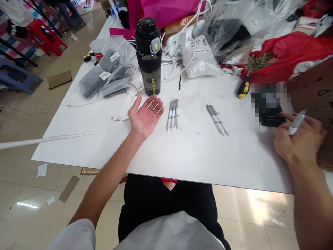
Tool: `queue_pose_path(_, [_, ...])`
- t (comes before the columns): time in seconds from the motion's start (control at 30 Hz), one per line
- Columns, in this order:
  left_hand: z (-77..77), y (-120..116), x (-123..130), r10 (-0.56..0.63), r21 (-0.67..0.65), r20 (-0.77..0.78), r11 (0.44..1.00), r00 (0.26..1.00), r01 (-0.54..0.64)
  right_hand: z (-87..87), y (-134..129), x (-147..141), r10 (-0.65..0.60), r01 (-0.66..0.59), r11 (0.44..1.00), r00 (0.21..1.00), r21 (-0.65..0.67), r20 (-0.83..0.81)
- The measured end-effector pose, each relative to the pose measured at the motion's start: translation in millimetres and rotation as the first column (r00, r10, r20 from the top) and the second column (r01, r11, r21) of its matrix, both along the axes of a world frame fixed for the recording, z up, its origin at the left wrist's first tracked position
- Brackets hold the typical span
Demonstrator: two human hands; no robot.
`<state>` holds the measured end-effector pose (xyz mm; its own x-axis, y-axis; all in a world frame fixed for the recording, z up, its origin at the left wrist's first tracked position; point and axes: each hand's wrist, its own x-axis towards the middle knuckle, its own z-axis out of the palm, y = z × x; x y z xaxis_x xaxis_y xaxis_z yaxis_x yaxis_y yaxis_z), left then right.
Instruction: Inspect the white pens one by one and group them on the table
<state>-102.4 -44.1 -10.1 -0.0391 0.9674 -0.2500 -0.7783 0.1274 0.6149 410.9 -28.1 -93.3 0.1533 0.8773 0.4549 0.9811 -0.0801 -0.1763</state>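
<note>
My left hand (146,116) lies palm up and open on the white table (197,156), holding nothing. Its fingertips are just left of three silver-and-white pens (173,115) lying side by side. Further right lies a second small group of similar pens (218,120). My right hand (296,140) is raised near the table's right side, with its fingers closed on a silver-and-white pen (297,123). Just beyond that hand is a black object (272,118), partly blurred out.
A black water bottle (148,57) stands beyond my left hand. A white cable (65,137) runs off the table's left edge. Grey packets, a power strip, plastic bags, red cloth and a yellow-black screwdriver (244,86) crowd the far side.
</note>
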Motion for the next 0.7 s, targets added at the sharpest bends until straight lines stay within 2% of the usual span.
queue_pose_path(0.1, [1.8,-1,2,0.007,-0.035,-0.004,0.999,1.0,-0.007,1.4,-1,-5,-0.012,0.013,0.997,1.0,0.072,-0.018])
queue_pose_path(0.23, [2.6,0,3,-0.003,-0.037,0.009,0.999,1.0,0.004,3.9,-5,-9,0.046,-0.043,0.988,0.999,0.146,-0.018])
queue_pose_path(0.4, [2.8,0,2,0.007,-0.046,-0.05,0.999,0.999,-0.01,1.8,-9,-8,0.108,-0.106,0.971,0.994,0.216,0.003])
queue_pose_path(0.57, [1.1,0,0,0.001,-0.013,-0.031,1.0,1.0,-0.001,4.8,-8,-13,0.123,-0.126,0.978,0.992,0.164,0.033])
queue_pose_path(0.7, [0.4,1,0,-0.003,-0.01,-0.035,1.0,0.999,0.003,11.2,-8,-20,0.181,-0.183,0.978,0.983,0.102,0.037])
